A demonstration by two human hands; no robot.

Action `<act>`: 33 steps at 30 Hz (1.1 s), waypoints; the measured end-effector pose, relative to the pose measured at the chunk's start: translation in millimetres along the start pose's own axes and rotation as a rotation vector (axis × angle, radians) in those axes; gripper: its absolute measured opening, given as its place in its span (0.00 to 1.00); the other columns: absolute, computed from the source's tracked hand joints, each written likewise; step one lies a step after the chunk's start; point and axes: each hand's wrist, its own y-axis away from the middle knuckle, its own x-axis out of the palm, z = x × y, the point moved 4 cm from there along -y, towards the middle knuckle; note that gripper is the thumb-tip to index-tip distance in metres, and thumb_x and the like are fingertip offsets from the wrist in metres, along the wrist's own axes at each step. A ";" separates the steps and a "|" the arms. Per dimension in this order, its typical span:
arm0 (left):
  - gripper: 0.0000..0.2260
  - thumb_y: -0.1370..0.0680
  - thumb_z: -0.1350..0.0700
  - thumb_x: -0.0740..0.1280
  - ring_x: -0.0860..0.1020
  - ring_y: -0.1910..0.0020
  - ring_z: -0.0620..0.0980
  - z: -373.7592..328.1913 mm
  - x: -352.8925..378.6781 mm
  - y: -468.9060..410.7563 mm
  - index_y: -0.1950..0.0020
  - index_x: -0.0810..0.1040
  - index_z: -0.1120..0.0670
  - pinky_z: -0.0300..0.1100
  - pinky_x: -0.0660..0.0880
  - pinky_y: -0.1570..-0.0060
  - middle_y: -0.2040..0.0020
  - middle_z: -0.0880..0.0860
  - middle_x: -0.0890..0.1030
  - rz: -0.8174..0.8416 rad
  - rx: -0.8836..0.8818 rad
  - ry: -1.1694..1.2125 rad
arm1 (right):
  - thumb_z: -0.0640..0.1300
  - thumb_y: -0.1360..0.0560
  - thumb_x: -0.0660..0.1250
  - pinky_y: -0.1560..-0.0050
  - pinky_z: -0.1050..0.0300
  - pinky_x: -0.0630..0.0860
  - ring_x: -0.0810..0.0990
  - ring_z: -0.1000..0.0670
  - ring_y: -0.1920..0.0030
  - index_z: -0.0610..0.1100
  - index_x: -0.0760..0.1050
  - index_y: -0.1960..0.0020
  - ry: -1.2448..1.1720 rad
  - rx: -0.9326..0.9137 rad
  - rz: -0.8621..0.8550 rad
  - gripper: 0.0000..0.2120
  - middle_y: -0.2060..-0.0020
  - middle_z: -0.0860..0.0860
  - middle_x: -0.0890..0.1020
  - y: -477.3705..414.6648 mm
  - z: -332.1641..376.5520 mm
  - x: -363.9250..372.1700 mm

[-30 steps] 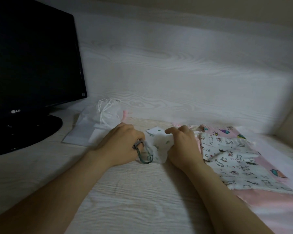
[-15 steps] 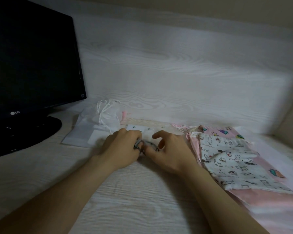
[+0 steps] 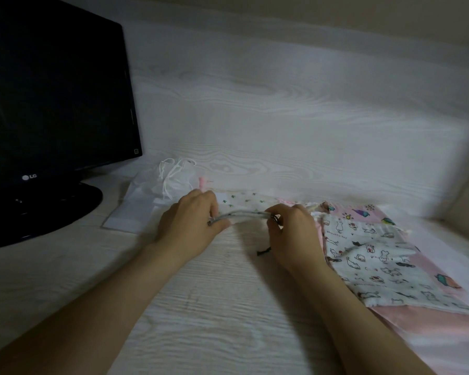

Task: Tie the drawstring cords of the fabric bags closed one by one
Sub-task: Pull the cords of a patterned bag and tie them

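- Monitor point(image 3: 52, 104) at far left: top and left edges cut off, screen dark. "LG" is readable on the bottom bezel, and its round base point(image 3: 65, 212) sits on the desk point(image 3: 201, 307).
- White drawstring bag point(image 3: 146, 204) lies just right of the base with white cords point(image 3: 171, 174) bunched at its far end. The fabric is blurry and no print is legible.
- Your left hand point(image 3: 190, 226) has its fingers curled, pinching the left end of the green-print bag point(image 3: 244, 201)'s hem. The fingertips are hidden behind the knuckles, and a dark stub pokes out at the thumb.
- The green-print bag is mid-desk between your hands. Its gathered hem point(image 3: 241, 214) is stretched left to right and the body lies flat, pointing away toward the back panel point(image 3: 282, 117). Both corners are hidden by your hands, and the small green motifs are too blurred to identify.
- A dark cord end point(image 3: 264, 251) dangles below your right palm. I cannot tell whether it's knotted.
- Your right hand point(image 3: 290, 234) is curled and clamped on the hem's right end with dark cord in the pinch.
- Cat-print bag point(image 3: 368, 255) is just right of that hand and tilted, on top of a pink printed bag point(image 3: 363, 215). The right edge is smeared by blur.
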 end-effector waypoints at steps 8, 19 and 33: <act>0.07 0.26 0.52 0.81 0.80 0.61 0.37 -0.6 -6.1 -3.9 0.53 0.84 0.49 0.39 0.77 0.57 0.63 0.42 0.82 -0.099 0.004 0.273 | 0.44 0.31 0.57 0.47 0.45 0.82 0.86 0.47 0.52 0.47 0.81 0.38 -0.398 0.190 -0.007 0.24 0.52 0.50 0.86 3.8 8.5 -8.6; 0.07 0.19 0.59 0.70 0.79 0.48 0.53 12.8 -3.0 -8.1 0.41 0.80 0.53 0.45 0.75 0.47 0.48 0.50 0.78 -0.208 -0.046 0.163 | 0.41 0.21 0.61 0.68 0.60 0.66 0.72 0.59 0.73 0.43 0.84 0.53 -0.471 0.286 -0.038 0.12 0.70 0.49 0.81 2.3 4.5 -12.3; 0.10 0.20 0.59 0.63 0.73 0.71 0.47 22.1 -13.2 -15.5 0.56 0.82 0.55 0.42 0.66 0.68 0.66 0.52 0.79 -0.189 -0.580 0.896 | 0.44 0.19 0.66 0.58 0.53 0.75 0.78 0.53 0.65 0.49 0.82 0.44 -0.906 0.454 -0.292 0.07 0.60 0.48 0.85 -0.5 -11.5 -18.3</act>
